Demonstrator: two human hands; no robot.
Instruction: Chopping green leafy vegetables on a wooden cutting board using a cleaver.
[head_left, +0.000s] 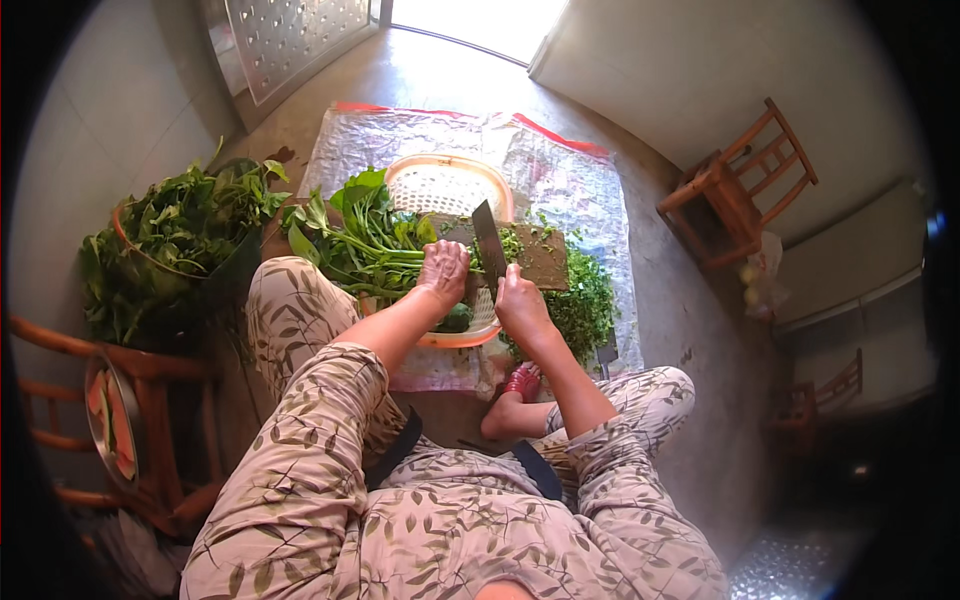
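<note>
My left hand (445, 268) presses a bunch of leafy green stems (367, 244) against a wooden cutting board (546, 259). The leaves fan out to the left of that hand. In my right hand (519, 298) is the handle of a cleaver (490, 238), its broad blade upright just right of my left fingers. Chopped green bits lie on the board beside the blade. Under the board is an orange-rimmed plastic basket (450, 174) with a perforated white inside. A heap of chopped greens (581, 304) lies on the plastic sheet (480, 381) at the board's right end.
A large container heaped with leafy greens (187, 217) stands at left. Behind it, a wooden chair (165, 367) bears a metal bowl (135, 420) with orange-red pieces. Another wooden chair (720, 202) is by the right wall. A second blade (607, 349) lies near my right knee.
</note>
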